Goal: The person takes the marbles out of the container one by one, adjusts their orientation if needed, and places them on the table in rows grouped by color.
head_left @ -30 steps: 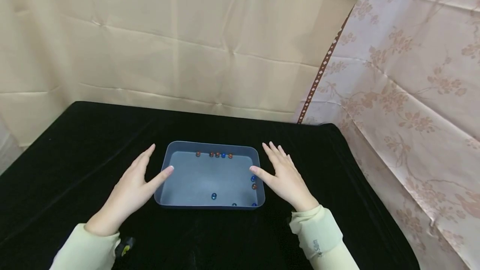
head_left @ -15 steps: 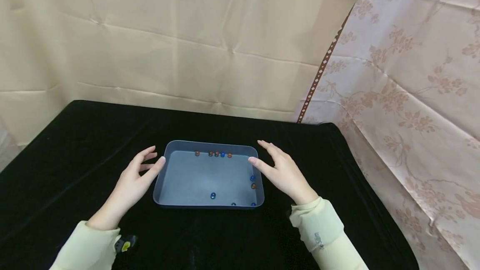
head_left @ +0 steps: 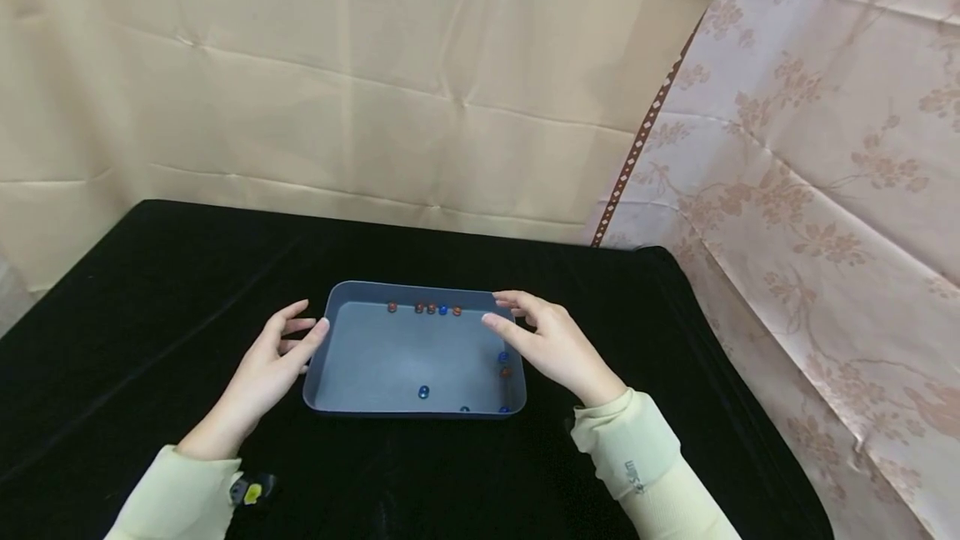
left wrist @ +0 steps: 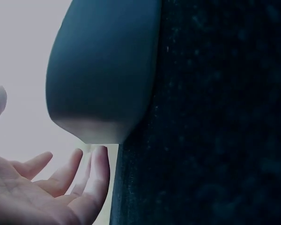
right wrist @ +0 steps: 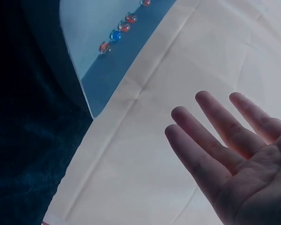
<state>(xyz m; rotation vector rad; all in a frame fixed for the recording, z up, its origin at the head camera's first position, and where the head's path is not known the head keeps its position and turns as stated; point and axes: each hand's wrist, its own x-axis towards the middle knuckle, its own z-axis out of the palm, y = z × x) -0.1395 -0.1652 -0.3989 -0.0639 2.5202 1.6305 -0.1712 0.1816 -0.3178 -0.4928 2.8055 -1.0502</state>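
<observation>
Tray (head_left: 375,357): It sits flat on the black cloth (head_left: 187,298), between my two hands. It is just right of my left hand, and my right hand is partly over its right end.
Long way: The tray's long sides go from left to right, from one hand across to the other. Its short ends face my hands.
Left hand (head_left: 268,369): It is by the left end. My fingers are a bit bent and apart from my thumb, and I hold nothing. My thumb tip is right by the rim, and my fingertips are close to a corner. I can't tell if they touch.
Right hand (head_left: 561,348): It is at the right end, near the far corner. My thumb and fingers are apart, with nothing in them. From the right wrist, I see a gap between my fingers and the tray.
Nearer hand: The left one, I think.
Tray look: Blue-grey and smooth, with round corners, low walls and a flat bottom.
Marbles (head_left: 457,311): Small, shiny balls, some orange-brown and some blue. Five are along the far wall, two by the right wall, two at the near wall with only their tops showing, and one a little way in from there.
Behind: A cream curtain (head_left: 300,107).
</observation>
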